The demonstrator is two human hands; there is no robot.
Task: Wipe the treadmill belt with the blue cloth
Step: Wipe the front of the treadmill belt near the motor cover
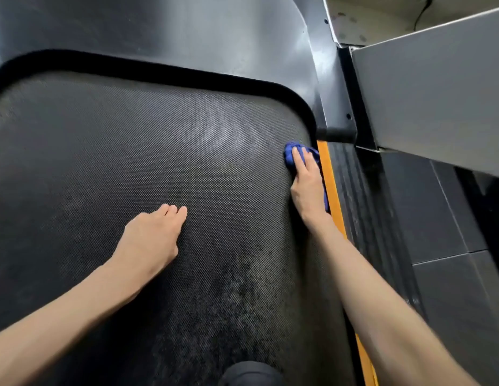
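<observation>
Right hand (305,185) grip: fingers straight, pressing the blue cloth (290,155), not clenched. Cloth sits at the treadmill belt (131,151) right edge, against the orange strip (328,174), near the belt's front corner. Its long axis follows that edge. Left hand (153,235) lies flat mid-belt, grasping nothing. Wide belt surface lies left of the cloth.

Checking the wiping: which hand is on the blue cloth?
The right hand, pressing the blue cloth by the orange strip; the left hand rests bare on the belt.
</observation>
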